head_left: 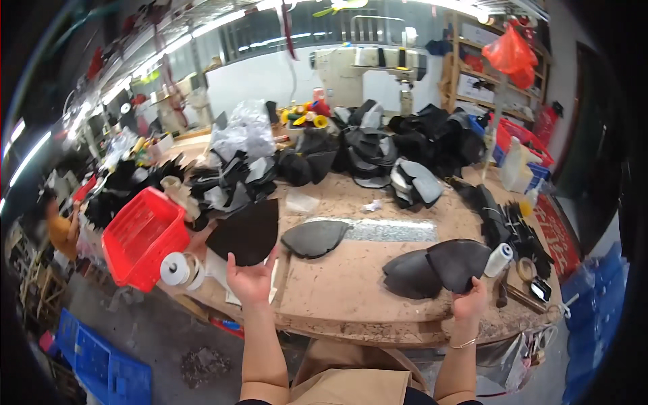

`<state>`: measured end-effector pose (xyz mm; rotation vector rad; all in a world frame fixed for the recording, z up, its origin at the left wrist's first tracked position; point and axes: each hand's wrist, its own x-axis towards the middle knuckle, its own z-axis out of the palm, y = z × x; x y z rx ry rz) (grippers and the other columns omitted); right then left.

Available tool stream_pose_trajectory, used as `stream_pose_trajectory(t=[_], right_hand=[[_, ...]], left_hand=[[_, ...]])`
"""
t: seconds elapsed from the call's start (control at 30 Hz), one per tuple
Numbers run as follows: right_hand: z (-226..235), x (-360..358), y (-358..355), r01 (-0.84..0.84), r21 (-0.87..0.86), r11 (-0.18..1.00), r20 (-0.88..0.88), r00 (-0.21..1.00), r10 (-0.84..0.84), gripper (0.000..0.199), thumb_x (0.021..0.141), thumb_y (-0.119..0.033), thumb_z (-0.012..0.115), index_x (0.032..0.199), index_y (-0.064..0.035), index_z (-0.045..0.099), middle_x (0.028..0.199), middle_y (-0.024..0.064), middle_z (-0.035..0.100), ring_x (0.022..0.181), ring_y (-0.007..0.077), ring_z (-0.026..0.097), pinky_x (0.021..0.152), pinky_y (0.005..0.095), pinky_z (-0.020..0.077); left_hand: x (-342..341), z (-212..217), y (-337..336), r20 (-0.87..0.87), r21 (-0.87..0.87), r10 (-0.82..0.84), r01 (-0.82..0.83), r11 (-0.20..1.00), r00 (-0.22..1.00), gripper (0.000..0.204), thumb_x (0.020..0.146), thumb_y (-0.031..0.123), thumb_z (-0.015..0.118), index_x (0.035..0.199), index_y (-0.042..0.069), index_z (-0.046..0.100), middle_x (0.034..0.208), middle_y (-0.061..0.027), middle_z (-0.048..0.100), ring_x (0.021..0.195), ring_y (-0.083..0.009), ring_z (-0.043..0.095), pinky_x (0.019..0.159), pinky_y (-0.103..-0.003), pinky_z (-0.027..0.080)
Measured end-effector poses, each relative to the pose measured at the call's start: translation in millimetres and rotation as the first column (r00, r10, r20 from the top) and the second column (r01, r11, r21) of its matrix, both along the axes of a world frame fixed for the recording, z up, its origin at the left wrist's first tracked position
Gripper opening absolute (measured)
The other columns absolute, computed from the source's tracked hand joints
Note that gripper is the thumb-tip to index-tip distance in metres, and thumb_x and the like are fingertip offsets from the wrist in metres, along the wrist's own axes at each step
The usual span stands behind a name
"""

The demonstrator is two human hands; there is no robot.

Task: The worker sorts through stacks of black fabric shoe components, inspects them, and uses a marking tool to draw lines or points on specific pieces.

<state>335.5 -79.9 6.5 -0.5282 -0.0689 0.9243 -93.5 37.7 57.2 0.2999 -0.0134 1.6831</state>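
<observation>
Nearest to us, our 2 forearms rise from the lower edge over a tan apron. Our left hand (251, 278) is open-palmed with fingers curled up under a dark fan-shaped leather piece (246, 231), holding it raised at the near left edge of the wooden table (351, 290); the piece widens away from the fingers toward the far left. Our right hand (470, 302) pinches the near edge of another dark curved piece (460, 262), which overlaps a second one (410, 275) lying flat just to its left. Both held pieces sit directly beyond their own hand, well apart from each other. Between them, farther in, lies a grey pointed piece (314, 237) with its long axis running left to right. A red basket (143, 236) and a tape roll (175, 268) stand at the near left, a white thread spool (499, 259) at the right. Beyond, heaps of dark cut pieces (378, 152) crowd the far table, with a sewing machine (368, 67) and shelves (496, 61) behind.
</observation>
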Motion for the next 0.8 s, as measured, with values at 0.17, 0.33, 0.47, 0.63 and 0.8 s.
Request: stream_pose_trajectory(t=[0.17,0.33,0.47,0.63,0.8], right_hand=[[-18,1,10,-0.088,-0.106,0.991,-0.037,0.996,0.084,0.035,0.087,-0.014,0.049,0.119,-0.0018,0.052,0.124,0.0123,0.055,0.113,0.0298,0.053,0.097,0.0452,0.0430],[-17,-6,8,-0.152,-0.065,0.986,-0.010,0.988,0.152,0.033,0.084,-0.015,0.054,0.115,-0.0032,0.054,0.116,0.0095,0.060,0.105,0.0274,0.058,0.091,0.0426,0.0468],[-4,-12,5,-0.138,-0.083,0.987,-0.003,0.990,0.139,0.033,0.084,-0.015,0.053,0.115,-0.0028,0.054,0.115,0.0101,0.060,0.105,0.0275,0.058,0.092,0.0441,0.0464],[13,-40,30,-0.162,-0.014,0.987,-0.011,0.987,0.162,0.033,0.082,-0.011,0.052,0.113,-0.0008,0.054,0.115,0.0125,0.059,0.106,0.0296,0.057,0.093,0.0487,0.0455],[30,-170,137,-0.323,0.008,0.946,-0.028,0.946,0.323,0.022,0.080,0.003,0.051,0.102,-0.0010,0.053,0.104,0.0129,0.058,0.096,0.0275,0.058,0.086,0.0431,0.0504]], left_hand=[[10,8,-11,-0.065,0.050,-0.089,0.093,0.994,0.994,0.070,0.084,0.054,0.054,0.140,0.014,0.037,0.144,-0.0102,0.038,0.133,-0.0362,0.033,0.104,-0.063,0.028],[8,-11,-9,0.047,0.039,-0.137,0.135,0.990,0.989,0.085,0.080,0.062,0.052,0.144,0.012,0.028,0.149,-0.0127,0.029,0.136,-0.0367,0.027,0.107,-0.062,0.022],[15,-10,-10,0.052,0.042,-0.150,0.148,0.988,0.987,0.082,0.082,0.062,0.053,0.142,0.010,0.032,0.146,-0.0130,0.034,0.134,-0.0364,0.031,0.106,-0.060,0.027],[19,-10,2,-0.070,-0.077,0.012,-0.018,0.997,0.997,0.060,0.087,0.035,0.059,0.136,0.007,0.039,0.138,-0.0127,0.044,0.127,-0.0348,0.042,0.101,-0.056,0.037],[-24,-10,-13,0.073,0.012,0.186,-0.187,0.982,0.980,0.045,0.089,0.018,0.058,0.130,0.005,0.047,0.132,-0.0117,0.052,0.121,-0.0295,0.049,0.101,-0.047,0.041]])
